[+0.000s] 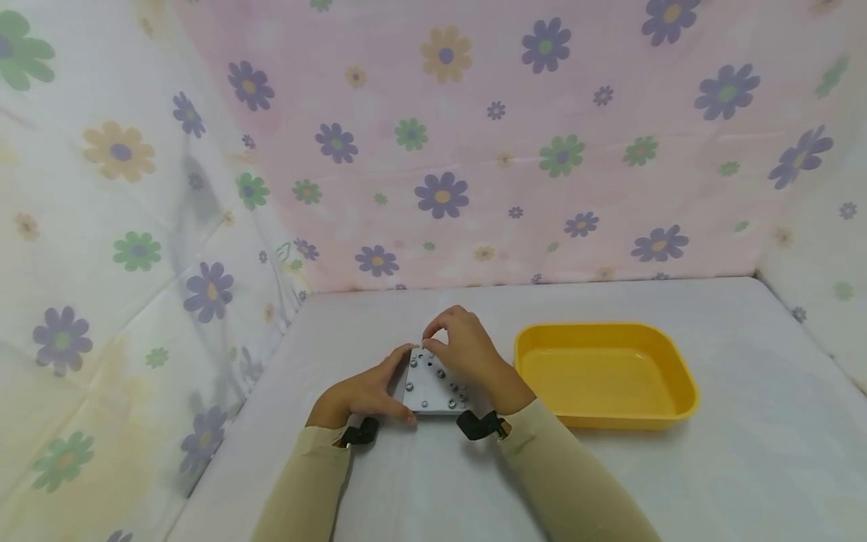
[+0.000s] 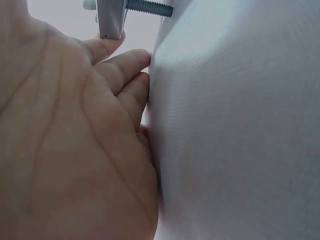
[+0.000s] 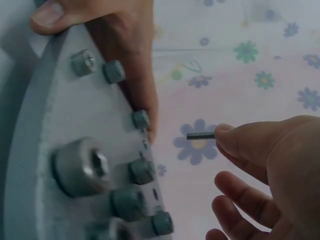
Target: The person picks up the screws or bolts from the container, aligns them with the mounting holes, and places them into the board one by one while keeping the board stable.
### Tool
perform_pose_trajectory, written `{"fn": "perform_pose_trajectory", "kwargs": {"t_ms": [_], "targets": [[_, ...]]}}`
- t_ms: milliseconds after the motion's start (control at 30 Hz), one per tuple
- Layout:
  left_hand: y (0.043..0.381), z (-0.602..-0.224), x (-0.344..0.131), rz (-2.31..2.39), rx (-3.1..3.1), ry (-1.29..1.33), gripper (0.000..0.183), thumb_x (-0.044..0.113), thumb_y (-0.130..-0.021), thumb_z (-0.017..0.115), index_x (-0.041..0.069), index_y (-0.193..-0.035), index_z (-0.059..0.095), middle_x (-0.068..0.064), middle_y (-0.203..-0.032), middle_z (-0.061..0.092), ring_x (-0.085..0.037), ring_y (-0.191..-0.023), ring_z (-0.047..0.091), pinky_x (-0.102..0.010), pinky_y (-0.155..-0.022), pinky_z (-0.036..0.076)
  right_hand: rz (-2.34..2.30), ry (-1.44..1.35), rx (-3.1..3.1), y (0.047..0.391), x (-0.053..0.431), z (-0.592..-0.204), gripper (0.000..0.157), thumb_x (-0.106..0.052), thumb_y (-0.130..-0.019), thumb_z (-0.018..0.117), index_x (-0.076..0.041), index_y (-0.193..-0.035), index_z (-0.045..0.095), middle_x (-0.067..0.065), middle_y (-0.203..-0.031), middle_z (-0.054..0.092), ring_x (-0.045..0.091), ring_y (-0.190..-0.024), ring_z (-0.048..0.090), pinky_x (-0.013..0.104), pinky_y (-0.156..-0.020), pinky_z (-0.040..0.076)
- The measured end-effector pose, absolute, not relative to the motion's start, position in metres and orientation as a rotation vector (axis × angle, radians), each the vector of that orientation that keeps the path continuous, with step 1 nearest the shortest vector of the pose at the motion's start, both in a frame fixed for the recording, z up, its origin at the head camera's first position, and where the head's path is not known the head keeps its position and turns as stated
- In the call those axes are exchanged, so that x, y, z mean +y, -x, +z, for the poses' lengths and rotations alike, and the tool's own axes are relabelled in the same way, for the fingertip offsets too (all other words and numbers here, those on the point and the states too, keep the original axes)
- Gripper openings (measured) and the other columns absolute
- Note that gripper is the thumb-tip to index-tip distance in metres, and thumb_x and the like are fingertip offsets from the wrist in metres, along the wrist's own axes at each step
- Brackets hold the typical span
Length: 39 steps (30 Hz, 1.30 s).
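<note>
My left hand (image 1: pixel 369 391) holds a grey metal plate (image 1: pixel 433 388) by its left side, thumb at the near edge and fingers at the far corner. Several socket head screws (image 3: pixel 82 167) of different sizes stand in the plate, and small open holes show among them. In the left wrist view, a threaded shank (image 2: pixel 150 7) sticks out below the plate, and the lower fingers rest on the tabletop. Over the plate's far end, my right hand (image 1: pixel 470 354) pinches a thin metal screw (image 3: pixel 200 135) between thumb and forefinger. The screw's other end is hidden by the fingertips.
A yellow tray (image 1: pixel 606 418) stands on the white-covered table (image 1: pixel 420 497), just right of my right hand. Flower-printed cloth walls (image 1: pixel 474 150) close off the back and both sides. Black wrist mounts (image 1: pixel 479 425) sit at my sleeve cuffs.
</note>
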State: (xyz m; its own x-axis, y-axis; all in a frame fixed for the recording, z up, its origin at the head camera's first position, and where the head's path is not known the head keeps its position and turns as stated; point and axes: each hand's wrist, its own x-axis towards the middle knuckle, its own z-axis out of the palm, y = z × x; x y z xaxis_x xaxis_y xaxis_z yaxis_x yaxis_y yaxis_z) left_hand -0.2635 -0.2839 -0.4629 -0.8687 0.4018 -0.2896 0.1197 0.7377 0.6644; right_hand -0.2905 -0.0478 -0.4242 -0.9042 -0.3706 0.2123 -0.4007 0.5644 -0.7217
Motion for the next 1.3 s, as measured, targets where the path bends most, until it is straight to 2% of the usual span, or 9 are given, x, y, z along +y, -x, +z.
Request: {"fn": "perform_pose_trajectory", "kwargs": {"t_ms": [567, 933, 1300], "targets": [[0.264, -0.462, -0.284, 0.937, 2.519, -0.425, 0.128, 0.048, -0.060, 0.096, 0.037, -0.160, 0.017, -0.002, -0.170, 0.017, -0.024, -0.154, 0.022, -0.056, -0.124, 0.020, 1.272, -0.625, -2.815, 0.293, -0.062, -0.442, 0.008, -0.028, -0.095, 0.076, -0.023, -0.097, 0.082, 0.006, -0.129, 0.065, 0.030, -0.126, 0.055, 0.046, -0.107, 0.049], [0.263, -0.460, -0.284, 0.934, 2.517, -0.418, 0.128, 0.046, -0.062, 0.096, 0.038, -0.161, 0.016, -0.003, -0.172, 0.015, -0.025, -0.156, 0.019, -0.057, -0.125, 0.019, 1.224, -0.590, -2.842, 0.296, -0.068, -0.440, 0.008, -0.030, -0.095, 0.075, -0.024, -0.096, 0.082, 0.007, -0.128, 0.065, 0.030, -0.126, 0.054, 0.046, -0.103, 0.050], [0.262, -0.460, -0.283, 0.944, 2.514, -0.397, 0.129, 0.044, -0.060, 0.098, 0.037, -0.161, 0.017, -0.004, -0.172, 0.016, -0.026, -0.157, 0.018, -0.057, -0.125, 0.018, 1.144, -0.574, -2.907, 0.297, -0.070, -0.441, 0.007, -0.028, -0.093, 0.078, -0.024, -0.094, 0.083, 0.004, -0.120, 0.065, 0.024, -0.117, 0.056, 0.040, -0.094, 0.052]]}}
